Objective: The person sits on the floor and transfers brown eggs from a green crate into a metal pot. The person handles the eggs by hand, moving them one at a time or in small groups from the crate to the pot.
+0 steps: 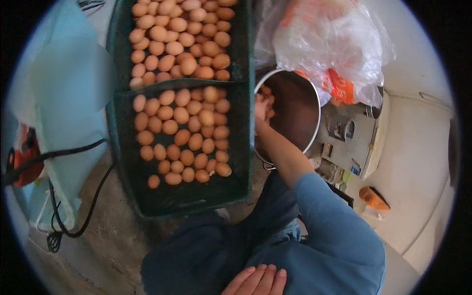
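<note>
My right hand [261, 107] reaches down into a deep round pot [318, 121] with a pale rim. Several brown eggs [271, 100] lie against its fingers. The side of the green crate hides part of this hand, so its grip is unclear. My left hand [257, 281] rests on my blue shirt at the bottom of the view, fingers straight and holding nothing. Before me stands the dark green plastic crate [184, 206], split by a divider [177, 84]. Many brown eggs [187, 157] lie in its near compartment, and more eggs [174, 48] are heaped in the far one.
Clear plastic bags [328, 40] with orange print bulge over the pot's far rim. At left are a light blue panel [70, 121], a black cable [97, 195] and a red object [29, 158]. A grey surface [354, 147] with small items lies right of the pot.
</note>
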Tool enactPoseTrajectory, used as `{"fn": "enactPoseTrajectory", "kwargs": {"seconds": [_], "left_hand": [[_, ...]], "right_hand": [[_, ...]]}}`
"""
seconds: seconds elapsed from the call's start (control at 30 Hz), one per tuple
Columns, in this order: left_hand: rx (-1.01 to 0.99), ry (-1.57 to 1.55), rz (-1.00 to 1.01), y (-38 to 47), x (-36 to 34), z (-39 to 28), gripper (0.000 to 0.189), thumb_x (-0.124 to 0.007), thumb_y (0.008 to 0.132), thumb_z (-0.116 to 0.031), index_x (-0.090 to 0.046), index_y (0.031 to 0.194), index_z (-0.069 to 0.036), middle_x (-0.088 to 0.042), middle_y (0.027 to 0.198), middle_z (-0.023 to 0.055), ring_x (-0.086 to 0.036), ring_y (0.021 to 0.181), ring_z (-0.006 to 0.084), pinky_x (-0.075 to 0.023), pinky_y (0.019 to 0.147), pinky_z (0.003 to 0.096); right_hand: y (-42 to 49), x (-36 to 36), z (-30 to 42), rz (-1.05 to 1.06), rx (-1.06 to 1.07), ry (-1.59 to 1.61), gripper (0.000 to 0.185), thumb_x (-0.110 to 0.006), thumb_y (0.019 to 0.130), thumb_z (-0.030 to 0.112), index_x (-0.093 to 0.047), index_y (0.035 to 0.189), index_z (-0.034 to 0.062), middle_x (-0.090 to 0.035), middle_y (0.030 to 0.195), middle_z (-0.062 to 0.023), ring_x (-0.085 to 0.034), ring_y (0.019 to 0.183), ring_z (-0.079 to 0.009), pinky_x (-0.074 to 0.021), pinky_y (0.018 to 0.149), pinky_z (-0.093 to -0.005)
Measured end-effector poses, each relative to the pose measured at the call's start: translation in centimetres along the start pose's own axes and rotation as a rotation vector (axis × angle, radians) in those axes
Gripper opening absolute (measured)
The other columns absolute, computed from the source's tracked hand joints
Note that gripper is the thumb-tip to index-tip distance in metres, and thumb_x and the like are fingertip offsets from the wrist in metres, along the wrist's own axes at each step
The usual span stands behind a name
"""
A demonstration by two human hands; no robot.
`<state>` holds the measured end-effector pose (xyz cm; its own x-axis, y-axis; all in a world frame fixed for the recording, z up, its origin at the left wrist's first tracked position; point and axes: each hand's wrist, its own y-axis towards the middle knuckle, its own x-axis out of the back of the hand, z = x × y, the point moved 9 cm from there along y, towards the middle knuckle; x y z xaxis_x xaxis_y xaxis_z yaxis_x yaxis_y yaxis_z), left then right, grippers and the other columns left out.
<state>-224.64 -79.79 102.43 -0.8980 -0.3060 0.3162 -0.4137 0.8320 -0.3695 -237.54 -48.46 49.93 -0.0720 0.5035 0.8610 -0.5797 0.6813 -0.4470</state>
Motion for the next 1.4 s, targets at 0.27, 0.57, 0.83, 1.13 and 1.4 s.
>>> {"fn": "enactPoseTrajectory", "kwargs": {"seconds": [0.27, 0.57, 0.83, 1.13, 1.4], "left_hand": [[-0.096, -0.069, -0.287, -2.1, 1.4, -0.8, 0.048, -0.056, 0.091, -0.019, -0.061, 0.137, -0.004, -0.066, 0.127, 0.0195, -0.063, 0.118, 0.0372, -0.0449, 0.112, 0.0525], [-0.235, 0.03, -0.383, -3.1, 1.8, -1.7, 0.049, -0.056, 0.091, -0.022, -0.062, 0.134, 0.0, -0.065, 0.127, 0.0196, -0.062, 0.12, 0.0354, -0.0444, 0.113, 0.0536], [-0.228, 0.015, -0.269, -3.1, 0.2, -1.1, 0.053, -0.051, 0.092, -0.024, -0.059, 0.137, 0.001, -0.064, 0.132, 0.0219, -0.059, 0.124, 0.0379, -0.0383, 0.117, 0.0544], [-0.218, -0.04, -0.262, -3.4, 2.0, -0.2, 0.054, -0.05, 0.093, -0.024, -0.058, 0.139, 0.002, -0.062, 0.135, 0.0228, -0.057, 0.128, 0.0376, -0.034, 0.121, 0.0542], [-0.211, -0.058, -0.257, -3.7, 2.7, -0.2, 0.053, -0.049, 0.094, -0.025, -0.057, 0.139, 0.002, -0.061, 0.136, 0.0232, -0.056, 0.13, 0.0373, -0.0319, 0.122, 0.054]], "right_hand": [[-4.4, 12.5, 5.9, -0.313, 0.63, 0.136, 0.041, -0.069, 0.091, 0.02, -0.062, 0.129, 0.0054, -0.059, 0.13, -0.0249, -0.055, 0.122, -0.0427, -0.0448, 0.107, -0.0511], [-15.7, 25.6, 28.2, -0.273, 1.139, 0.451, 0.036, -0.068, 0.088, -0.003, -0.064, 0.124, 0.0039, -0.062, 0.119, -0.0122, -0.068, 0.091, -0.0169, -0.056, 0.07, -0.0272], [-12.1, 11.4, 45.3, -0.312, 1.371, -0.152, 0.067, -0.076, 0.081, 0.024, -0.055, 0.144, 0.0188, -0.045, 0.147, -0.0202, -0.042, 0.139, -0.0403, -0.0451, 0.108, -0.0528], [-12.4, 6.8, 49.7, -0.279, 1.407, -0.451, 0.043, -0.07, 0.086, 0.032, -0.065, 0.125, 0.0156, -0.052, 0.142, -0.0107, -0.042, 0.139, -0.0345, -0.0456, 0.102, -0.0538], [-10.9, 7.0, 49.9, -0.318, 1.28, -0.549, 0.043, -0.07, 0.089, 0.04, -0.067, 0.126, 0.0178, -0.048, 0.144, -0.0107, -0.043, 0.135, -0.0343, -0.0466, 0.1, -0.0557]]}}
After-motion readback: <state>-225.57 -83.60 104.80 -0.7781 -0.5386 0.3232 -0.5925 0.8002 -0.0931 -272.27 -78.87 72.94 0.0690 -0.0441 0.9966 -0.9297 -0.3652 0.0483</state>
